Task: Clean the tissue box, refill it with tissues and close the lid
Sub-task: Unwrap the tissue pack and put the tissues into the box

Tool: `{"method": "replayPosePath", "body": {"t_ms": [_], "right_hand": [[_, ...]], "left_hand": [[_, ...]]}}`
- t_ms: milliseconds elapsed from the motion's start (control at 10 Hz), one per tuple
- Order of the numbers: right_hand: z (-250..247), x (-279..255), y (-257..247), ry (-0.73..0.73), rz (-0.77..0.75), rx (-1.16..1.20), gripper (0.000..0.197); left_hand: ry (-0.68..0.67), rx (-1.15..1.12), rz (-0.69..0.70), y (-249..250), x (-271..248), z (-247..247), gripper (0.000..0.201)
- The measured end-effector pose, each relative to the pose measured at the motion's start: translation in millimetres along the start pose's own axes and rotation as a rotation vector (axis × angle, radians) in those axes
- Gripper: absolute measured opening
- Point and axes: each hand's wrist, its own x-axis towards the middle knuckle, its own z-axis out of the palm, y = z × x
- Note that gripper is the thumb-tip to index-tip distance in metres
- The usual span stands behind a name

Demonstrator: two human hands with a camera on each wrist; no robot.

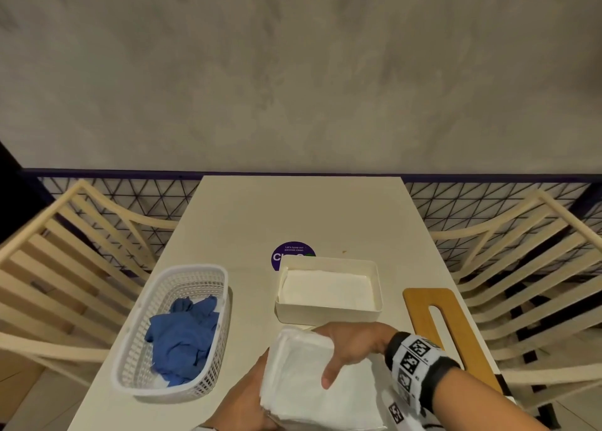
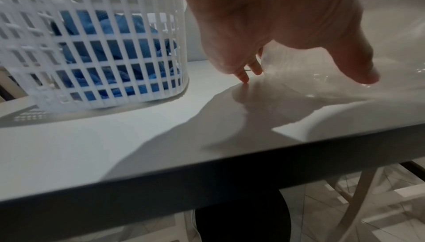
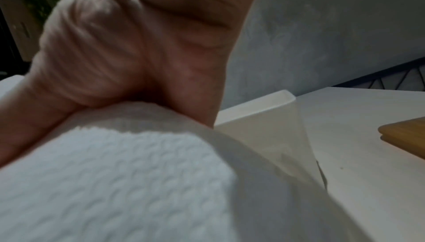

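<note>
The open white tissue box [image 1: 325,314] stands mid-table with a flat layer of tissues inside; its corner [image 3: 260,118] shows in the right wrist view. Just in front of it, both hands hold a thick stack of white tissues [image 1: 303,388] [image 3: 115,182] low over the table's near edge. My right hand [image 1: 351,342] grips the stack's far end, thumb lying on top. My left hand [image 1: 242,398] [image 2: 264,27] holds the stack's left side, fingers down at the table and thumb over it. The wooden slotted lid [image 1: 415,300] [image 3: 404,133] lies flat to the box's right.
A white plastic basket [image 1: 130,349] [image 2: 115,82] holding a crumpled blue cloth [image 1: 182,342] [image 2: 110,24] sits at the left. A purple round sticker [image 1: 286,253] lies behind the box. Slatted wooden chairs [image 1: 65,267] [image 1: 537,267] flank the table [image 1: 293,209]; a grey wall stands beyond.
</note>
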Motion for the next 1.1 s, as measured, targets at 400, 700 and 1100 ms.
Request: {"method": "replayPosePath", "body": {"t_ms": [400, 700, 1100], "right_hand": [[-40.5, -42.9, -13.7, 0.121, -0.134, 0.331, 0.046], [-34.7, -44.2, -25.7, 0.137, -0.106, 0.165, 0.045], [-30.6, -50.0, -15.9, 0.203, -0.116, 0.133, 0.049]], "left_hand": [[0.000, 0.043, 0.192, -4.9, 5.8, -13.5, 0.136], [0.084, -0.350, 0.309, 95.8, -2.2, -69.9, 0.114], [-0.221, -0.403, 0.107, 118.4, 13.0, -70.3, 0.053]]}}
